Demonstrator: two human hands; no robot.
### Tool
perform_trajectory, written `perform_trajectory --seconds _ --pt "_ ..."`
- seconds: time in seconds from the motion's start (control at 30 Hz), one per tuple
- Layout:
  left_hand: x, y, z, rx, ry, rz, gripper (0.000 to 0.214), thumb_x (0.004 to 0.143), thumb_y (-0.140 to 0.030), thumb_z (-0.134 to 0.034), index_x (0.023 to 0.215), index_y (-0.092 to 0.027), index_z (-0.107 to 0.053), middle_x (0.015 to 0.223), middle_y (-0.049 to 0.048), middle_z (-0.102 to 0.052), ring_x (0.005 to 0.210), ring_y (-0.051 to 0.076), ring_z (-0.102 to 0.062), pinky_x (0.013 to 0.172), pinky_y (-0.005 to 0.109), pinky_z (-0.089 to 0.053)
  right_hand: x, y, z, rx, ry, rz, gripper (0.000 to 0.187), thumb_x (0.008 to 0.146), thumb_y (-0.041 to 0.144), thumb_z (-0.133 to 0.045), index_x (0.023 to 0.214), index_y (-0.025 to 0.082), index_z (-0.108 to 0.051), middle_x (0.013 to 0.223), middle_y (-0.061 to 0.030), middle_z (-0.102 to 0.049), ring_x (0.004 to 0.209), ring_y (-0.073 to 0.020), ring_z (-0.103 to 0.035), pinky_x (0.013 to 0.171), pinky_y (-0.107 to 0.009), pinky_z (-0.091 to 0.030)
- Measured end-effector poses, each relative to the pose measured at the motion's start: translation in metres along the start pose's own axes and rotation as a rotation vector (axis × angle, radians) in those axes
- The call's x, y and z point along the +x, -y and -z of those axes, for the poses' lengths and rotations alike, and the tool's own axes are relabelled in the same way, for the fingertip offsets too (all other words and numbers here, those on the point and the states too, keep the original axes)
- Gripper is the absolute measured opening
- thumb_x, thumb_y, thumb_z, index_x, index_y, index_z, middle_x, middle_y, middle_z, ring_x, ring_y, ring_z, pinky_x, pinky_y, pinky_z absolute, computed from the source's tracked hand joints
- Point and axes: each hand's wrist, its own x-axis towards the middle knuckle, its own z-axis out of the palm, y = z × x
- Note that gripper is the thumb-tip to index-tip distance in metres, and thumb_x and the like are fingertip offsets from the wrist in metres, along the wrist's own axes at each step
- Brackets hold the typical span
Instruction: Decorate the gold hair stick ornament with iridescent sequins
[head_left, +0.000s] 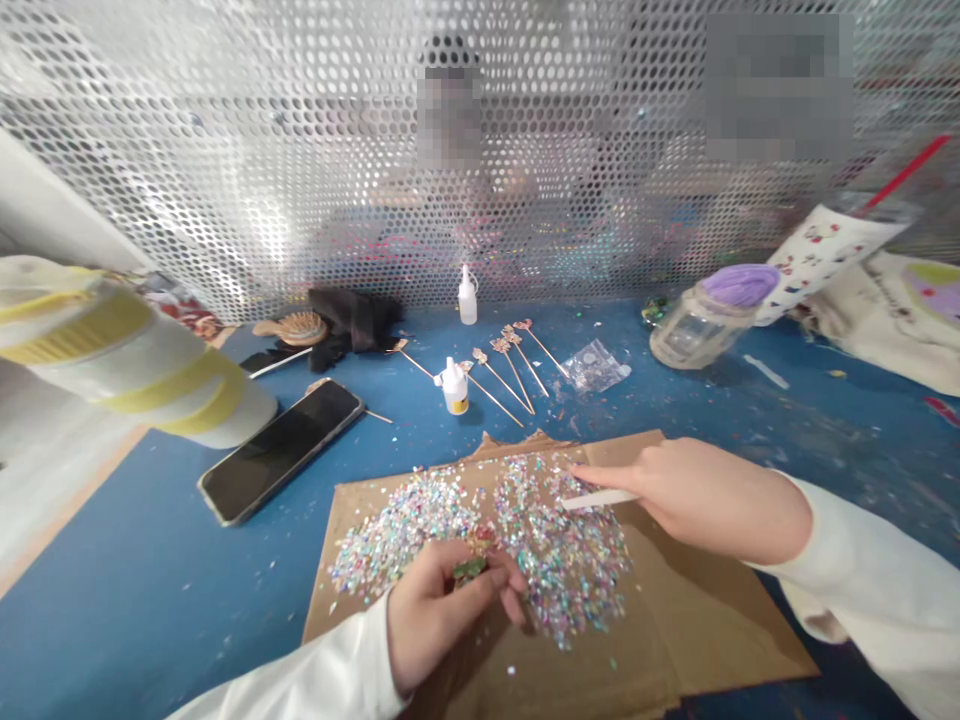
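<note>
A sheet of brown cardboard (697, 640) lies on the blue table (150, 590), covered in the middle by a heap of pastel sequins (540, 540). My left hand (442, 615) rests at the heap's near edge, fingers pinched on a small decorated piece (471, 568) with green and red on it. My right hand (697, 495) reaches in from the right and grips a thin white stick (600, 498), whose tip points into the sequins, with the index finger stretched along it.
Behind the cardboard lie several decorated sticks (506, 370), two small glue bottles (454, 387) (467, 295), a clear sequin bag (596, 365), a black phone (281, 450), a hairbrush (294, 327), a purple-lidded jar (705, 315) and a white-yellow roll (112, 350). A perforated metal screen (300, 150) closes the back.
</note>
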Motion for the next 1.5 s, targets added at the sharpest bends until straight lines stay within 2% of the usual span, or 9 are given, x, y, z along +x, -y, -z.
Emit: perform_trajectory --seconds 0.17,0.3,0.4,0.5,0.6,0.8,1.03,1.2,1.5 --pt "0.000 0.001 0.001 0.030 0.000 -0.010 0.022 0.084 -0.028 -0.049 0.078 -0.015 -0.066 0.064 0.0009 -0.069 0.045 0.004 -0.049 0.062 0.019 -0.041 0.002 0.003 -0.006 -0.037 -0.048 0.021 0.079 0.062 0.000 -0.047 0.133 0.034 -0.035 0.058 0.0031 -0.059 0.043 -0.0144 -0.049 0.045 -0.028 -0.006" --pt "0.000 0.002 0.000 0.030 -0.004 0.003 0.023 0.084 -0.028 -0.049 0.078 -0.015 -0.066 0.060 -0.0010 -0.066 0.034 0.001 -0.032 0.050 0.017 -0.036 -0.001 0.002 -0.007 -0.020 -0.105 0.050 0.074 0.058 -0.001 -0.046 0.124 0.033 -0.047 0.052 0.0027 -0.056 0.041 -0.0147 -0.047 0.044 -0.028 -0.008" --pt "-0.001 0.002 0.000 0.038 -0.012 0.017 0.025 0.084 -0.030 -0.049 0.077 -0.013 -0.066 0.053 -0.0016 -0.061 0.032 0.000 -0.026 0.039 0.016 -0.025 -0.001 -0.002 -0.004 0.072 -0.151 0.054 0.064 0.062 0.000 -0.045 0.116 0.031 -0.054 0.055 0.0014 -0.057 0.044 -0.0155 -0.049 0.043 -0.026 -0.017" --pt "-0.001 0.000 0.000 -0.007 -0.026 0.013 0.029 0.081 -0.034 -0.051 0.076 -0.011 -0.065 0.055 0.0011 -0.061 0.033 0.000 -0.026 0.034 0.017 -0.016 0.006 -0.007 0.002 0.239 -0.313 -0.013 0.043 0.074 0.006 -0.044 0.110 0.024 -0.058 0.078 -0.0023 -0.063 0.062 -0.0177 -0.056 0.053 -0.028 -0.033" --pt "0.000 -0.002 0.004 -0.126 -0.030 0.009 0.033 0.079 -0.039 -0.051 0.079 -0.009 -0.064 0.061 0.0048 -0.063 0.032 0.000 -0.026 0.032 0.016 -0.013 0.015 -0.010 0.008 0.496 -0.537 -0.113 0.021 0.086 0.021 -0.044 0.099 0.018 -0.061 0.088 -0.0044 -0.060 0.074 -0.0182 -0.055 0.064 -0.030 -0.038" --pt "0.003 0.004 0.010 -0.355 -0.056 -0.132 0.038 0.082 -0.041 -0.041 0.085 -0.010 -0.062 0.066 0.0074 -0.066 0.030 0.001 -0.027 0.030 0.016 -0.013 0.023 -0.018 0.009 0.959 -0.717 -0.235 0.024 0.089 0.032 -0.043 0.080 0.019 -0.062 0.079 -0.0026 -0.053 0.071 -0.0151 -0.049 0.063 -0.027 -0.036" --pt "0.004 0.003 0.010 -0.450 -0.195 -0.149 0.036 0.080 -0.040 -0.040 0.076 -0.010 -0.060 0.050 0.0019 -0.058 0.026 0.002 -0.026 0.028 0.014 -0.015 0.044 -0.009 -0.017 1.333 -0.761 -0.154 0.021 0.089 0.031 -0.046 0.074 0.017 -0.052 0.069 -0.0007 -0.050 0.059 -0.0113 -0.050 0.057 -0.024 -0.041" --pt "0.005 0.001 0.011 -0.416 -0.211 -0.123 0.035 0.079 -0.040 -0.041 0.074 -0.010 -0.058 0.049 0.0020 -0.058 0.026 0.001 -0.025 0.028 0.015 -0.015 0.055 0.010 -0.033 1.364 -0.784 -0.043 0.016 0.085 0.029 -0.053 0.076 0.017 -0.056 0.080 -0.0035 -0.052 0.072 -0.0145 -0.056 0.067 -0.028 -0.047" --pt "0.005 -0.002 0.009 -0.354 -0.232 -0.088 0.038 0.078 -0.043 -0.040 0.074 -0.009 -0.057 0.048 0.0017 -0.057 0.026 0.002 -0.025 0.028 0.016 -0.013 0.062 0.016 -0.047 1.434 -0.722 -0.089 0.012 0.083 0.026 -0.056 0.081 0.015 -0.060 0.078 -0.0041 -0.057 0.068 -0.0146 -0.060 0.067 -0.028 -0.052"
